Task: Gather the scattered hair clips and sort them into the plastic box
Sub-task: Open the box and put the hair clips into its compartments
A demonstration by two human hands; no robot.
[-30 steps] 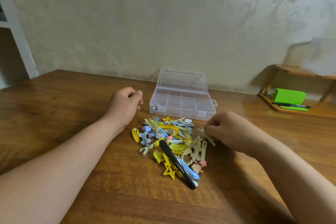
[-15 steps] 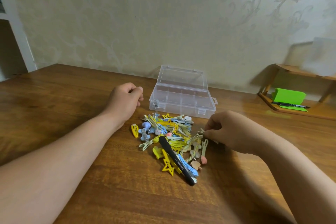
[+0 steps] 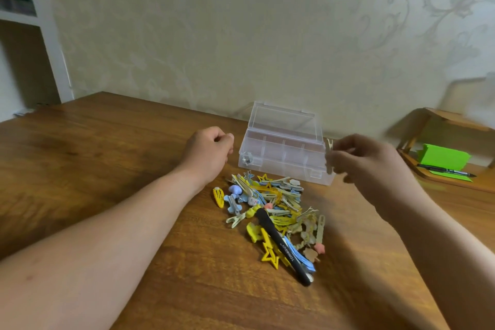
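Head view, looking down at a brown wooden desk [image 3: 107, 174] with a glossy grain.

My right hand [image 3: 367, 166] is raised above the desk and pinches a small beige hair clip [image 3: 329, 159] between thumb and fingertips. The clip is slim and flat, and its long axis hangs almost straight up and down. It is slightly blurred, so I cannot tell its decoration.

The plastic box [image 3: 281, 161] lies just to the left of that clip, which sits in front of the box's right front corner. The box is clear, hard and rectangular. Thin walls divide it into a row of compartments, and its hinged lid [image 3: 284, 120] stands open at the back. As I judge it, the clip needs only a short move to the left and away from me to be over a compartment, so the right hand is the nearer one for the drop.

My left hand [image 3: 209, 150] rests on the desk just beside the box's left end, curled into a fist, with nothing visible in it.

The pile of hair clips [image 3: 270, 203] lies on the desk just in front of the box, between my forearms. They are yellow, pale blue and beige, some star-shaped, and a long matte black clip [image 3: 281, 246] lies slantwise across them.
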